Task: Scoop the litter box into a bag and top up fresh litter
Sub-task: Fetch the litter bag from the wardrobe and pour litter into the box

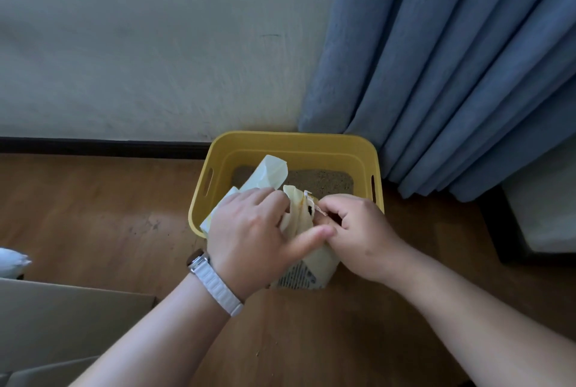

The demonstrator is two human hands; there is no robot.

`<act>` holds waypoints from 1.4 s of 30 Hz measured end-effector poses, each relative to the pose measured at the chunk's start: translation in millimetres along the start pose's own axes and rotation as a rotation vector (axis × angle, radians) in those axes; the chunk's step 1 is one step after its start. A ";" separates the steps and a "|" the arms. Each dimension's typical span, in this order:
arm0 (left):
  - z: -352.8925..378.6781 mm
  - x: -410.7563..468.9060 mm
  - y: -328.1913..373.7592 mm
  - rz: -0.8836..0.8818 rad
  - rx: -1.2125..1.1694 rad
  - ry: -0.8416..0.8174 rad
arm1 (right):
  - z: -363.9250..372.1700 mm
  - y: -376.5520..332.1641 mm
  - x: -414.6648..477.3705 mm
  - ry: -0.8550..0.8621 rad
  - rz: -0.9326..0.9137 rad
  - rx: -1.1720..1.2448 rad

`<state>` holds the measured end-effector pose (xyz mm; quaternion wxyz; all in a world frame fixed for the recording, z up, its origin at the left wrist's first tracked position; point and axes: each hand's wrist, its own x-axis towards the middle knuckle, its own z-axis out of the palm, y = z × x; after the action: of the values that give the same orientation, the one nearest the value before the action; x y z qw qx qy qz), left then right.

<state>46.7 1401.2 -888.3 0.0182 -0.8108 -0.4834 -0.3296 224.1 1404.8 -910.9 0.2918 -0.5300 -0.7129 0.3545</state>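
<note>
By the litter box (pixel 293 143) rim, left hand (pixel 249 231) and right hand (pixel 358 237) fingers pinch the seemingly torn bag (pixel 300 218) top

**Counting What We See**

There are two hands, a left hand (pixel 249 231) and a right hand (pixel 358 237). One pale bag (pixel 307 274) sits between them. One yellow litter box (pixel 293 142) is just past them. One white watch (pixel 218 288) is behind the left hand. One blue curtain (pixel 452 75) hangs far past the right hand.

A pale plaster wall (pixel 140 44) with a dark skirting board (pixel 93 146) meets brown wooden floor (pixel 93 215), blue curtain (pixel 452 69) hanging at two o'clock.
</note>
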 end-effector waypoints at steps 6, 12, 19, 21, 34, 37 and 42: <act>0.0 -4.3 3.7 -0.030 0.059 -0.188 | 4.5 0.3 1.2 0.028 0.006 0.046; 12.6 -8.9 2.0 0.006 0.146 -0.290 | 12.0 2.2 -1.3 -0.062 0.021 0.057; 14.3 -6.7 -7.2 0.024 0.049 -0.235 | 7.2 -7.8 -1.1 -0.128 0.076 0.231; 10.9 -3.4 -7.2 0.016 0.035 -0.179 | 1.1 -1.3 -2.0 -0.137 0.117 0.170; -33.2 26.3 -9.0 -0.476 -0.218 0.297 | -7.2 51.5 -8.1 -0.428 0.501 -0.301; -36.3 27.2 -8.2 -0.501 -0.293 0.334 | -10.6 54.3 -4.5 -0.356 0.509 -0.260; -36.7 27.3 -7.1 -0.510 -0.309 0.329 | -9.7 62.3 -7.4 -0.294 0.519 -0.057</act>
<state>30.6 1413.3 -846.6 -0.1102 -0.5929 -0.6054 -0.5195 267.9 1411.2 -956.4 0.0699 -0.6457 -0.5978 0.4699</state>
